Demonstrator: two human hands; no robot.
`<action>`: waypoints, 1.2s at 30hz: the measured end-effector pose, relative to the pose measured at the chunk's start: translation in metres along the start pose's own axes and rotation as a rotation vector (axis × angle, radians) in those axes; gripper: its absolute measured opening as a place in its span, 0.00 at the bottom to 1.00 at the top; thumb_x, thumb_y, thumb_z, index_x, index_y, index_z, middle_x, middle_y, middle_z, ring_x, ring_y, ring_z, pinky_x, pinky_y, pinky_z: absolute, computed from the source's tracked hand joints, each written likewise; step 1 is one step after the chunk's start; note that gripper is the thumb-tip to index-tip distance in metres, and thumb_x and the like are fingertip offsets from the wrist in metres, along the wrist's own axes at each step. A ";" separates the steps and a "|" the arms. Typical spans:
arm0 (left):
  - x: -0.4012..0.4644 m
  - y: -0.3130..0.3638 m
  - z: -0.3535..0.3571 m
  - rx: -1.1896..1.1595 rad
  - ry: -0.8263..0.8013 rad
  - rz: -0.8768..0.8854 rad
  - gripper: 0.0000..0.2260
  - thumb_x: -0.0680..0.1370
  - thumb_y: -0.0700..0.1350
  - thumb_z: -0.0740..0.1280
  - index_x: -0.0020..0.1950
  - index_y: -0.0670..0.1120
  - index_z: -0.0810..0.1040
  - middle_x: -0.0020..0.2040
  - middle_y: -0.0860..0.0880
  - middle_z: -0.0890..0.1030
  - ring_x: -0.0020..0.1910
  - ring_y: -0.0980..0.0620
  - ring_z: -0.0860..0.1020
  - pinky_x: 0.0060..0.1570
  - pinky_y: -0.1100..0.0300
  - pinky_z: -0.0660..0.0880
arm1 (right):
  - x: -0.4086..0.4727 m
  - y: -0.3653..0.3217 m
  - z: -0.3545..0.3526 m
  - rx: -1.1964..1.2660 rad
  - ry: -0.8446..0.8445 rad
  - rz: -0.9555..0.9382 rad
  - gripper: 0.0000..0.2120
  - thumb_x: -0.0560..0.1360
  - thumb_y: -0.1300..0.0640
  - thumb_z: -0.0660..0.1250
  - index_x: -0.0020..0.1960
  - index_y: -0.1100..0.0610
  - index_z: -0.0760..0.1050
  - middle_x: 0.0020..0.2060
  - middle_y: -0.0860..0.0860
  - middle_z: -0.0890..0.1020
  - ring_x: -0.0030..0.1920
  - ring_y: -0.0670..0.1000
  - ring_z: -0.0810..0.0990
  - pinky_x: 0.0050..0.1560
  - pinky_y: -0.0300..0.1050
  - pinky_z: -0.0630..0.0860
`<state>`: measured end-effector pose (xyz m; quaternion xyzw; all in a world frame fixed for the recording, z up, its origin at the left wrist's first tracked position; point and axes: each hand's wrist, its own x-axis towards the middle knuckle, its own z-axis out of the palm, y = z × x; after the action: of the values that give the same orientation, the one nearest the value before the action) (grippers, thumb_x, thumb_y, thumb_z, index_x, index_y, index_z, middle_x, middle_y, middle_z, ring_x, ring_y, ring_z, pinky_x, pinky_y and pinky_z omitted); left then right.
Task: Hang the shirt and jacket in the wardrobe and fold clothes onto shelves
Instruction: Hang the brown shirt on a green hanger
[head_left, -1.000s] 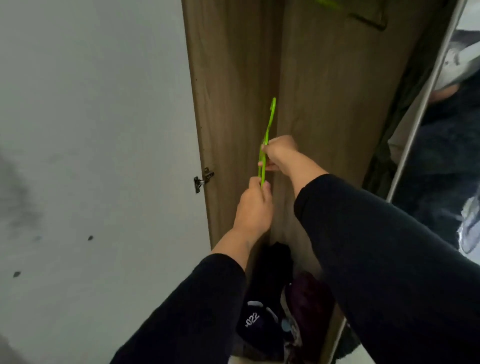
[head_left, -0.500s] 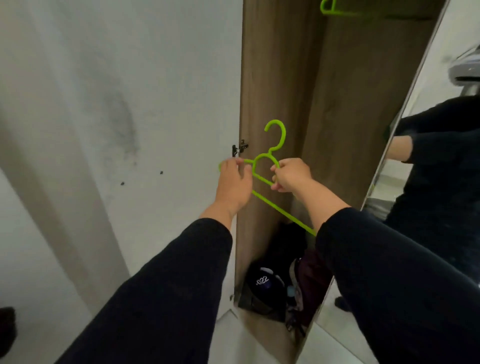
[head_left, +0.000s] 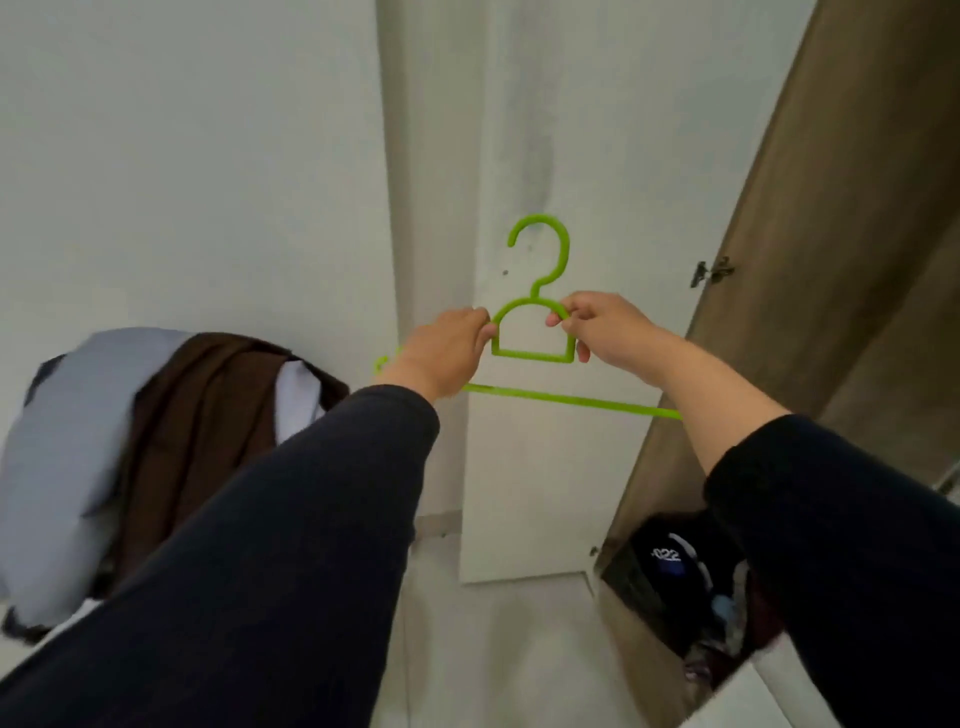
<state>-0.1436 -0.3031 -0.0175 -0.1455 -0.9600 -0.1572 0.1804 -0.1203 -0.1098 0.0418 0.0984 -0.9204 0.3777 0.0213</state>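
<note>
A bright green plastic hanger (head_left: 535, 332) is held upright in front of me, hook up, facing me flat. My left hand (head_left: 444, 353) grips its left shoulder and my right hand (head_left: 605, 327) pinches the right side of its centre loop. At the left lies a pile of clothes: a light blue shirt (head_left: 57, 452) with a dark brown garment (head_left: 202, 426) draped over it. The wardrobe (head_left: 810, 249) stands open at the right, its wood side panel slanting up.
A white wall (head_left: 182, 156) and a white open door panel (head_left: 519, 493) fill the view ahead. On the wardrobe floor sits a dark bag (head_left: 670, 566) with other items. A metal hinge (head_left: 711, 271) sticks out from the wardrobe edge.
My view has swung left from the wardrobe interior toward the wall, bringing the clothes pile into sight. Both hands carried the hanger along, turning it from edge-on to flat and level.
</note>
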 end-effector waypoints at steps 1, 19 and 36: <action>-0.014 -0.013 -0.009 0.017 0.023 -0.040 0.15 0.83 0.50 0.50 0.54 0.42 0.72 0.54 0.41 0.76 0.54 0.40 0.73 0.50 0.49 0.67 | 0.001 -0.014 0.013 0.023 -0.052 -0.027 0.09 0.78 0.63 0.57 0.50 0.53 0.75 0.36 0.52 0.74 0.30 0.48 0.71 0.31 0.36 0.68; -0.125 -0.234 -0.105 0.183 0.334 -0.440 0.17 0.80 0.39 0.56 0.68 0.38 0.67 0.66 0.40 0.69 0.62 0.41 0.70 0.62 0.55 0.63 | 0.071 -0.185 0.228 -0.095 -0.342 -0.177 0.17 0.70 0.71 0.66 0.52 0.52 0.76 0.38 0.52 0.74 0.32 0.50 0.71 0.22 0.36 0.65; -0.076 -0.315 -0.023 0.194 -0.055 -0.789 0.16 0.80 0.49 0.59 0.67 0.45 0.67 0.68 0.42 0.63 0.66 0.40 0.62 0.59 0.47 0.69 | 0.119 -0.145 0.314 0.102 -0.129 0.055 0.24 0.72 0.66 0.65 0.67 0.54 0.70 0.62 0.57 0.75 0.57 0.55 0.76 0.43 0.39 0.70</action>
<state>-0.1744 -0.6147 -0.1058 0.2474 -0.9571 -0.1189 0.0932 -0.1969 -0.4501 -0.0691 0.0984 -0.9018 0.4174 -0.0535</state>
